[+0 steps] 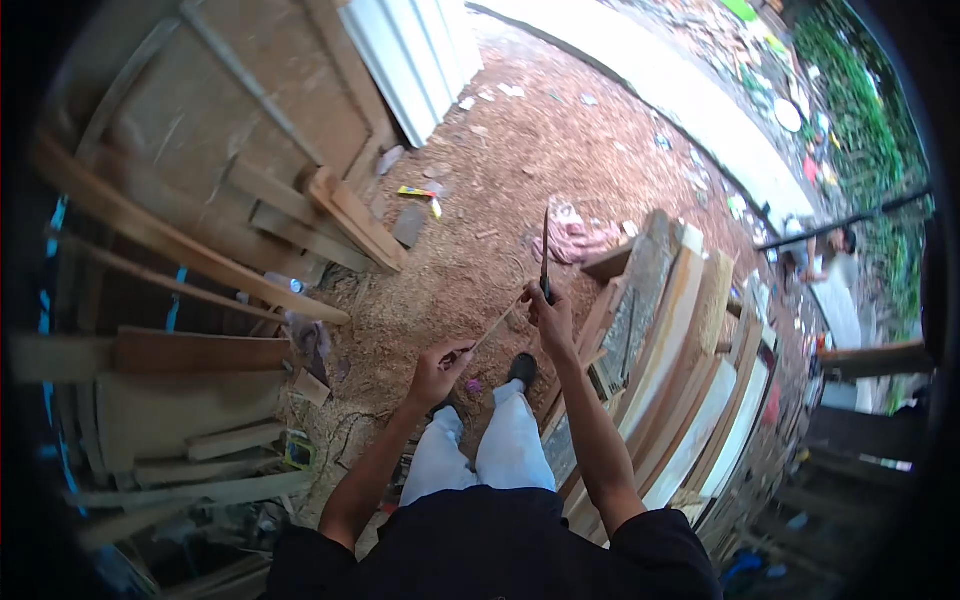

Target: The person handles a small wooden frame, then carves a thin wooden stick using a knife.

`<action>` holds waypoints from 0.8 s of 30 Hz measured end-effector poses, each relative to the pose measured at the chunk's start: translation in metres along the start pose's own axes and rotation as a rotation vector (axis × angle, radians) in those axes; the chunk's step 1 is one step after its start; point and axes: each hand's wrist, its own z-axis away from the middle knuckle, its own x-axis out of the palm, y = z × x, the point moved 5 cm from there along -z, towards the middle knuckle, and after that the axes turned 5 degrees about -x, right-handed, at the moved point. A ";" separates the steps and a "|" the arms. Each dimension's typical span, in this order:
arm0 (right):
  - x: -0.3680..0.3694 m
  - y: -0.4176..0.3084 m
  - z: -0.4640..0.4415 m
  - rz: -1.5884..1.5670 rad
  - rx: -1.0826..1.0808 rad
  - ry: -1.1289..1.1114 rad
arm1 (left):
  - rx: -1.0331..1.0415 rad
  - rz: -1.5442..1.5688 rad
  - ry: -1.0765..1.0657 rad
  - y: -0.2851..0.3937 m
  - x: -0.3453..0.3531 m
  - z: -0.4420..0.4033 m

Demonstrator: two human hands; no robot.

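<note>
My left hand (438, 374) is closed around the lower end of a thin wooden strip (494, 328). The strip slants up to the right, and its far end meets the fingers of my right hand (551, 318). Gripped in that right hand is a narrow dark knife (545, 255), its blade pointing away from me, nearly straight up in the view. Both hands are in front of my legs, above ground strewn with wood shavings. Something small and dark shows at my left fingers, too small to make out.
Stacked boards (660, 340) rise close on my right. Planks (210, 240) lean on the left, beside cut offcuts (235, 440). A pink cloth (575, 235) and a yellow packet (418, 192) lie on the ground ahead. Another person (815, 255) is at far right.
</note>
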 end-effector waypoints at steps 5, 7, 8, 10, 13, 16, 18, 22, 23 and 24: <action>0.077 -0.011 0.007 0.074 -0.037 -0.103 | -0.344 0.641 0.077 -0.018 -0.030 0.025; 0.096 0.000 0.009 0.199 -0.127 -0.226 | -0.332 0.711 0.174 -0.036 -0.033 0.031; 0.102 0.010 0.010 0.212 -0.115 -0.260 | -0.309 0.758 0.233 -0.045 -0.034 0.031; 0.117 0.024 0.012 0.262 -0.165 -0.385 | -0.326 0.793 0.299 -0.051 -0.033 0.030; 0.125 0.057 0.007 0.381 -0.157 -0.536 | -0.336 0.841 0.356 -0.076 -0.029 0.035; 0.123 0.103 -0.004 0.482 -0.240 -0.632 | -0.344 0.867 0.419 -0.108 -0.015 0.033; 0.120 0.123 -0.015 0.529 -0.313 -0.674 | -0.368 0.876 0.486 -0.128 -0.005 0.027; 0.118 0.140 -0.018 0.760 -0.301 -0.717 | -0.384 0.899 0.606 -0.154 0.006 0.027; 0.116 0.141 -0.015 0.797 -0.356 -0.726 | -0.391 0.912 0.635 -0.159 0.010 0.029; 0.112 0.141 -0.011 0.796 -0.350 -0.727 | -0.397 0.912 0.637 -0.163 0.017 0.033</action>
